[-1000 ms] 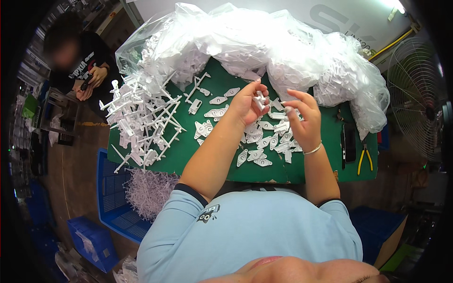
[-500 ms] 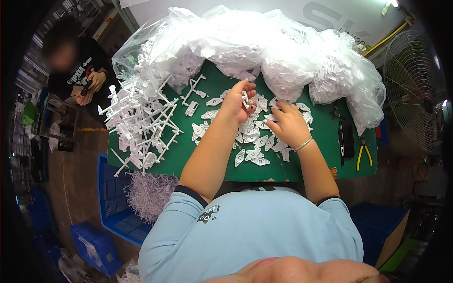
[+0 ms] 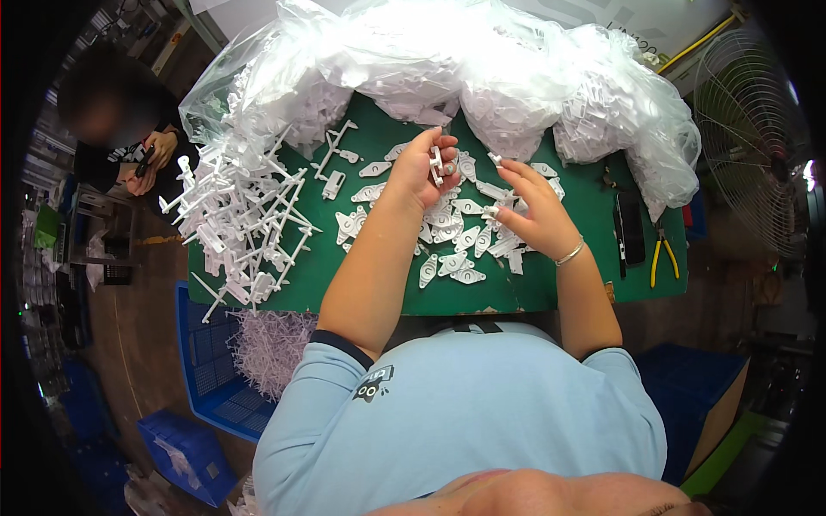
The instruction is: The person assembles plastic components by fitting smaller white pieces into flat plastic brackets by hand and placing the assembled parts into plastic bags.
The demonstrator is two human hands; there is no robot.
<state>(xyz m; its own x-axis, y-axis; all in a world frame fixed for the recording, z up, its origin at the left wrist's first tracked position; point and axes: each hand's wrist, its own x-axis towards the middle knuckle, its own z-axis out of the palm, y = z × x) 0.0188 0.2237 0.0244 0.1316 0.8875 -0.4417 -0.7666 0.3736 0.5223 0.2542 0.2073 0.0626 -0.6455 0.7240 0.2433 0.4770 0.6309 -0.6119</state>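
Observation:
My left hand [image 3: 417, 176] is raised over the table, palm turned up and fingers curled round a small white plastic part [image 3: 436, 165]. To its right, my right hand [image 3: 542, 215] has thumb and forefinger spread apart, and nothing is plainly gripped between them. Small white bits show at those two fingertips; whether they are loose parts or fingertip covers I cannot make out. Beneath both hands lie many flat white plastic pieces [image 3: 466, 275], roughly diamond-shaped with a curved mark in the middle. Some of them are hidden by my hands and forearms.
White moulded frames [image 3: 249, 224] heap up at the green table's [image 3: 387, 297] left end. Bulging clear bags [image 3: 508, 95] line the back. Yellow-handled pliers [image 3: 662, 258] and a dark phone [image 3: 632, 228] lie right, near a fan [image 3: 748, 146]. A blue crate [image 3: 202, 361] holds scraps; a person sits far left.
My right hand has lifted back from the pile of pieces, its thumb and forefinger wider apart. The left hand still holds the white part. The whole view has shifted slightly.

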